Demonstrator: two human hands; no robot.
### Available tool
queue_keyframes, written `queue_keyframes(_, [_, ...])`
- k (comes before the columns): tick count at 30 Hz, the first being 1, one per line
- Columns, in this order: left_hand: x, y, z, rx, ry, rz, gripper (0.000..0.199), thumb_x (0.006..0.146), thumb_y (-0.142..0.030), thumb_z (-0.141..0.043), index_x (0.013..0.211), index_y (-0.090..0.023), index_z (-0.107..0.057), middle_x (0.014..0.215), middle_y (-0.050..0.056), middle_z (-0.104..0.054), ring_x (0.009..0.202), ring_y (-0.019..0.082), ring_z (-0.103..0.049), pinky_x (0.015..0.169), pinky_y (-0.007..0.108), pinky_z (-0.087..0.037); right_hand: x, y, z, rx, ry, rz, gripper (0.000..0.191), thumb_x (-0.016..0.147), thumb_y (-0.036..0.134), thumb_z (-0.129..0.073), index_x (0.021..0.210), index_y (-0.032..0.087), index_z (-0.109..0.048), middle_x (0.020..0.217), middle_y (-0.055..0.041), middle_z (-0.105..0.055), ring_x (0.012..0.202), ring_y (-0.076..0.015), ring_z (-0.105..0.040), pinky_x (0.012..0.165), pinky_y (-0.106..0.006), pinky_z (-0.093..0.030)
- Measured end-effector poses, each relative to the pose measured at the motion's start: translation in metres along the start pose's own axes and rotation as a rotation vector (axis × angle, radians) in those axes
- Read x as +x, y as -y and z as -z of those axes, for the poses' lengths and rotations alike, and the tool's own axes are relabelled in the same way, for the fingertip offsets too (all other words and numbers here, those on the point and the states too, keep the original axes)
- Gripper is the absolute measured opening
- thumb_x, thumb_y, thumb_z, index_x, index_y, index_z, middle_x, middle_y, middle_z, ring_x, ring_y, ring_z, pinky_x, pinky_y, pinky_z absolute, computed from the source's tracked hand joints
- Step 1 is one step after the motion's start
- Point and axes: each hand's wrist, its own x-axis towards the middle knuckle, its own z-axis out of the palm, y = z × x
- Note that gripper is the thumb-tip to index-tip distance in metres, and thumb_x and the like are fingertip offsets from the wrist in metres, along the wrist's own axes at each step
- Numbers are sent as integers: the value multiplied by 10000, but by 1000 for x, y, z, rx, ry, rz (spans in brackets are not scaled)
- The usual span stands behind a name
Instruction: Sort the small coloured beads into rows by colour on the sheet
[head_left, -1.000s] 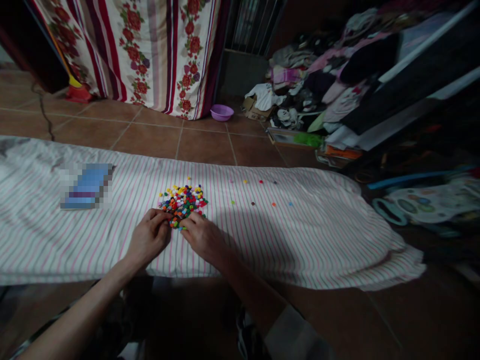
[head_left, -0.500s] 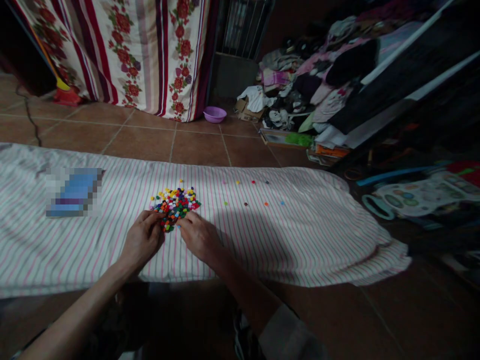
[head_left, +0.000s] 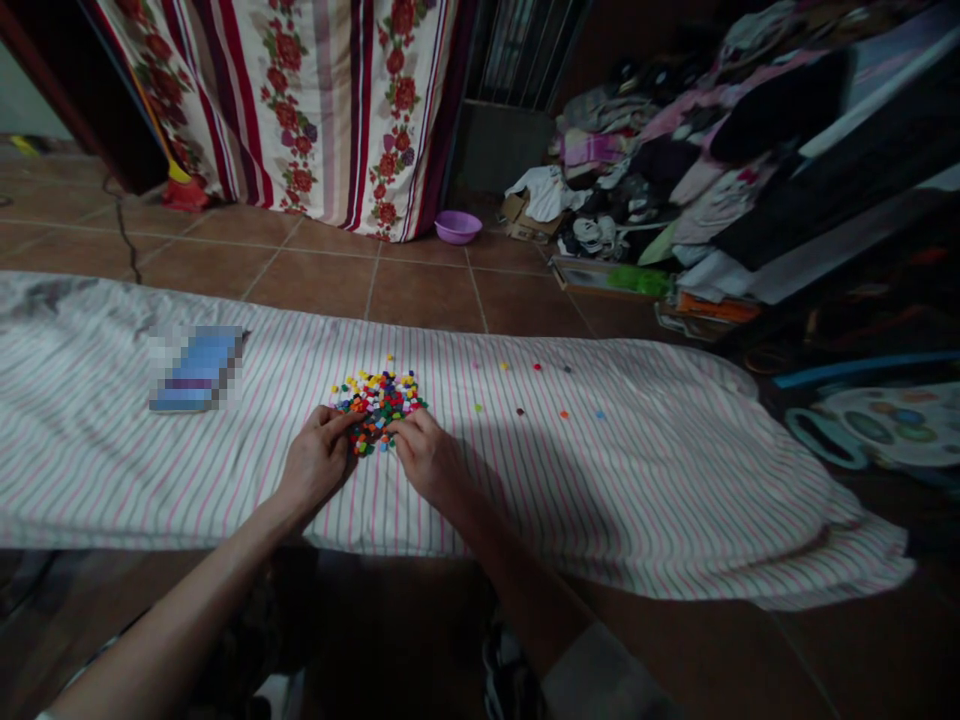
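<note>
On the striped cloth [head_left: 675, 460] lies a pile [head_left: 384, 396] of coloured bits, the left hand [head_left: 319, 450] at its left edge, the right hand [head_left: 429, 455] at its right. Right of the pile sit two rows of single bits [head_left: 537, 367]; beyond it, a bowl [head_left: 458, 229].

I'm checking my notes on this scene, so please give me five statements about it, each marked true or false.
1. The left hand and right hand are both at the pile. True.
2. Eight single pieces lie in two rows to the right of the pile. True.
3. The basin stands on the cloth. False: the basin is on the floor.
4. The cloth is striped. True.
5. The pile is all one colour. False: it mixes many colours, red, yellow, white and green among them.
</note>
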Motion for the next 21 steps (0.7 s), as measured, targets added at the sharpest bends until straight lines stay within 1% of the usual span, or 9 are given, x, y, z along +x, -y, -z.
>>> queue_keyframes(3, [0, 0, -1, 66, 29, -21, 427, 807, -164, -393, 1093, -206, -707, 913, 42, -550, 828, 144, -589, 787, 288, -526, 2, 0, -2, -2, 7, -13, 272, 960, 179, -443, 1101, 224, -671, 1015, -52, -588, 897, -138, -603, 782, -235, -471])
queue_keyframes(7, [-3, -4, -2, 179, 64, -62, 425, 808, -162, -435, 1135, -258, -689, 984, 39, -554, 840, 138, -596, 718, 258, -510, 4, 0, -5, -2, -10, -7, 281, 962, 207, -455, 1158, 222, -656, 1032, -63, -592, 901, -145, -608, 787, -240, -477])
queue_keyframes(12, [-8, -6, 0, 274, 138, -137, 469, 813, -130, -441, 1192, -289, -666, 977, 45, -542, 795, 141, -575, 671, 255, -496, 7, -1, -8, 15, -68, -5, 285, 955, 180, -440, 1099, 224, -682, 1009, -58, -586, 878, -143, -599, 784, -238, -473])
queue_keyframes(16, [-11, 1, 1, 206, 152, -208, 485, 782, -81, -442, 1150, -281, -685, 976, 41, -531, 817, 137, -577, 719, 266, -510, 11, -2, -8, 23, -109, -16, 295, 954, 174, -432, 1075, 223, -696, 1012, -63, -578, 884, -152, -583, 775, -252, -471])
queue_keyframes(21, [-11, 7, -1, 70, 133, -291, 448, 792, -58, -418, 1064, -258, -714, 984, 39, -547, 865, 125, -584, 763, 254, -516, 18, 1, -4, 8, -133, 12, 277, 938, 160, -466, 1077, 217, -699, 1019, -74, -573, 938, -183, -535, 844, -306, -462])
